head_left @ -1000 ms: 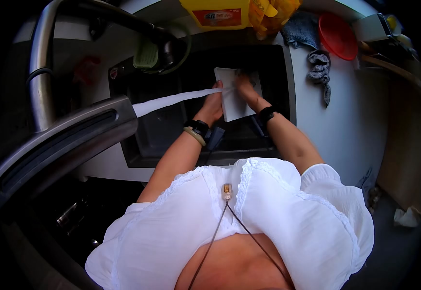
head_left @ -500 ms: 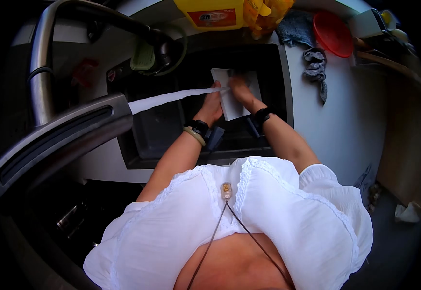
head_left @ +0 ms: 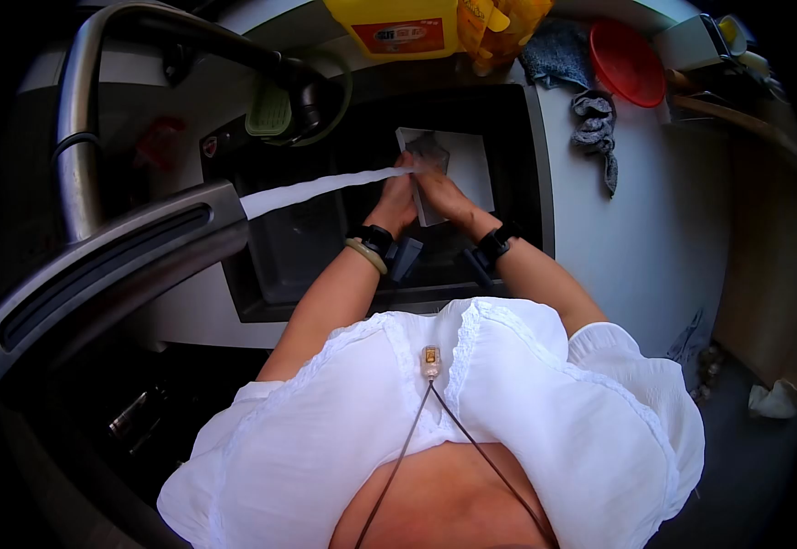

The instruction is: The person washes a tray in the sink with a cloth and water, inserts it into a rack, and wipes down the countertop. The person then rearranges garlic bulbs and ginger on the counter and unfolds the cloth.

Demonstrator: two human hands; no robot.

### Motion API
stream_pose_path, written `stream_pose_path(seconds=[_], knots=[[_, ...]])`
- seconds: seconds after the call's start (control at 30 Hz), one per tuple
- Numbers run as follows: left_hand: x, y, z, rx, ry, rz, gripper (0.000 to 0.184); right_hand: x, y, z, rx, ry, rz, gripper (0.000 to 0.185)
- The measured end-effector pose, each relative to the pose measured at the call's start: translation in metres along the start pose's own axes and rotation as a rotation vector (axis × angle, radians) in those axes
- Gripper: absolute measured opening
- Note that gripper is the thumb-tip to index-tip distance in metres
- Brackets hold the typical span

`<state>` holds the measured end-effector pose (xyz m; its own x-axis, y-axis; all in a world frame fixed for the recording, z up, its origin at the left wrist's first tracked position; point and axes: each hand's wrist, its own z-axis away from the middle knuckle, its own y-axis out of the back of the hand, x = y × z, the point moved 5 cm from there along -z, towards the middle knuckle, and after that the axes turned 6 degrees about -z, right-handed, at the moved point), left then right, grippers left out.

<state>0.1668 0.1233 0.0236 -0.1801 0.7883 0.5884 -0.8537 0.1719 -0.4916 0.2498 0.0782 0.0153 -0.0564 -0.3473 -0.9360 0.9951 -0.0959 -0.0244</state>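
A white rectangular box or tray (head_left: 469, 165) is tilted over the dark sink (head_left: 545, 201). My left hand (head_left: 398, 199) is closed on its left edge. My right hand (head_left: 444, 194) lies over its left part, with a grey cloth (head_left: 430, 149) at the fingers, pressed on the white surface. Water (head_left: 325, 188) streams from the faucet head (head_left: 224, 215) onto the hands and the box's left edge. The right fingertips are partly blurred.
The faucet neck (head_left: 76, 174) arches at the left. Behind the sink stand a green basket (head_left: 268, 112), a yellow jug (head_left: 398, 37) and an orange bag (head_left: 508, 32). To the right are a red bowl (head_left: 627, 62) and grey cloths (head_left: 595, 133).
My right hand has moved left and toward me across the white box, uncovering its right part and showing the grey cloth. My left hand keeps its hold. The view has shifted slightly.
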Motion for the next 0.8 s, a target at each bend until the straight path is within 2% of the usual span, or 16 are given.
stream_pose_path(seconds=[0.07,0.17,0.3,0.37,0.43,0.47,0.5,0.57,0.67,0.7,0.73,0.77,0.8], knots=[[0.000,0.002,0.002,-0.011,0.016,0.023,0.035,-0.034,-0.013,0.032,-0.114,0.045,-0.093,0.055],[0.003,-0.001,0.010,0.000,0.019,0.043,0.034,0.010,-0.006,0.057,-0.054,-0.006,0.163,0.068],[0.001,-0.002,0.012,-0.003,0.007,-0.029,0.032,0.101,0.037,0.034,0.212,-0.414,0.056,0.079],[-0.006,0.004,0.006,-0.002,-0.039,-0.043,0.031,0.112,0.041,0.022,0.131,-0.621,-0.259,0.077],[0.004,0.006,0.002,0.018,-0.058,-0.083,0.030,0.063,0.007,0.031,0.055,-0.448,-0.242,0.077],[0.013,0.000,0.006,0.044,-0.043,-0.101,0.029,0.050,-0.008,0.032,0.007,-0.337,-0.034,0.085],[0.013,-0.003,0.012,0.075,-0.020,-0.113,0.028,-0.004,-0.021,0.053,0.026,-0.204,0.027,0.082],[0.014,-0.006,0.014,0.051,-0.035,-0.149,0.028,-0.053,-0.035,0.068,-0.020,-0.157,0.028,0.079],[0.012,-0.006,0.016,0.021,-0.042,-0.164,0.028,-0.034,-0.025,0.059,-0.068,-0.210,-0.167,0.078],[0.008,-0.003,0.015,0.015,-0.039,-0.131,0.029,0.022,-0.018,0.040,0.027,-0.231,-0.128,0.073],[0.007,-0.002,0.013,0.007,-0.037,-0.099,0.029,0.061,-0.006,0.029,0.150,-0.359,-0.138,0.071],[0.008,-0.004,0.012,-0.032,-0.056,-0.122,0.030,0.084,0.009,0.022,0.273,-0.485,-0.147,0.068],[0.008,-0.006,0.013,-0.067,-0.075,-0.143,0.032,0.084,0.025,0.018,0.283,-0.458,-0.149,0.066]])
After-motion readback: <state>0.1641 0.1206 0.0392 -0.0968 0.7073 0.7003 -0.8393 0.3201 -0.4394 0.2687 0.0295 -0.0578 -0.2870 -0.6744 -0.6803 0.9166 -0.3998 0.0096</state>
